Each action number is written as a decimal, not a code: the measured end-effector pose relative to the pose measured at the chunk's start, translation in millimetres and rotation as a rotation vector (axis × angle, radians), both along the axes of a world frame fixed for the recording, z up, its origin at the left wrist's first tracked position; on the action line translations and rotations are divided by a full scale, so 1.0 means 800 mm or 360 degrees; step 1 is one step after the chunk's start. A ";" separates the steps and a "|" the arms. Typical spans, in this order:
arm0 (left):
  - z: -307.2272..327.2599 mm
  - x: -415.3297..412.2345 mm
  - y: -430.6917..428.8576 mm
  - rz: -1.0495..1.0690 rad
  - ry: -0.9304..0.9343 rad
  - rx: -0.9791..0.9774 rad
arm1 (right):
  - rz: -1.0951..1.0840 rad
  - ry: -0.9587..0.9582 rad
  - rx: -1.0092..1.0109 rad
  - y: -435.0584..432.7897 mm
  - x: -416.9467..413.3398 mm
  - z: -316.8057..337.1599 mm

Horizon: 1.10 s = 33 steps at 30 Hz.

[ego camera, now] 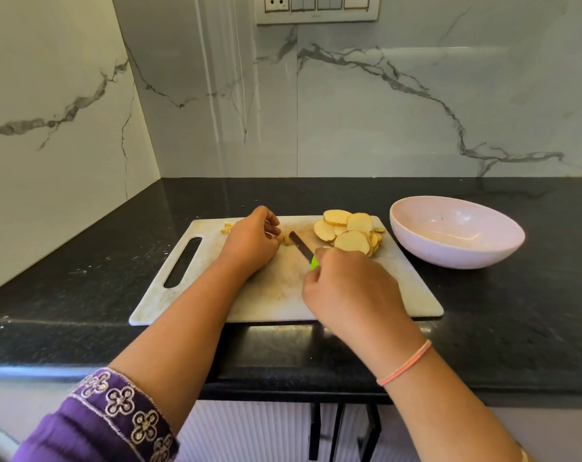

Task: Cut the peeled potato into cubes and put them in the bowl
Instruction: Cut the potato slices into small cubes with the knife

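Dicing under way on the white plastic cutting board [216,295], down on the black speckled stone counter [66,295].

Pinching a small pale potato piece [285,240] at board centre with the curled fingertips of the left hand [249,243]; wrapping the right hand [349,288] tight round the lime-green handle of a dark-bladed knife [301,245], handle almost wholly hidden, blade tip just beside that piece. Heaped at two o'clock on the board, round peeled potato slices [348,233]. Just beside the board at three o'clock, a pale pink glazed bowl [456,233], only bare glaze showing inside. Yellowish scraps [227,227] at ten o'clock, half hidden behind the left hand. Faint lettering on the white switch plate [316,11] at twelve o'clock, too small to read.
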<state>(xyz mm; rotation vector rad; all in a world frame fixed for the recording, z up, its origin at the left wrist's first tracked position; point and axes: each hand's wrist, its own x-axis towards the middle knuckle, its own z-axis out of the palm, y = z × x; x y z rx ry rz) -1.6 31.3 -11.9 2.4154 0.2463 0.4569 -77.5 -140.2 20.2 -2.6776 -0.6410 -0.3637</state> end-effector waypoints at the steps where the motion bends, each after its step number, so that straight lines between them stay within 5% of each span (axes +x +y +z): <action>1: 0.001 0.000 -0.002 0.0001 0.0036 0.0003 | -0.0017 0.0002 0.0033 -0.003 0.003 0.000; 19: 0.005 0.002 0.005 0.0035 0.0040 0.0026 | -0.0007 -0.0009 0.0122 0.021 0.027 -0.015; 33: -0.004 0.006 0.012 0.0064 -0.0104 -0.0069 | -0.0002 0.0032 -0.0098 0.046 0.030 -0.008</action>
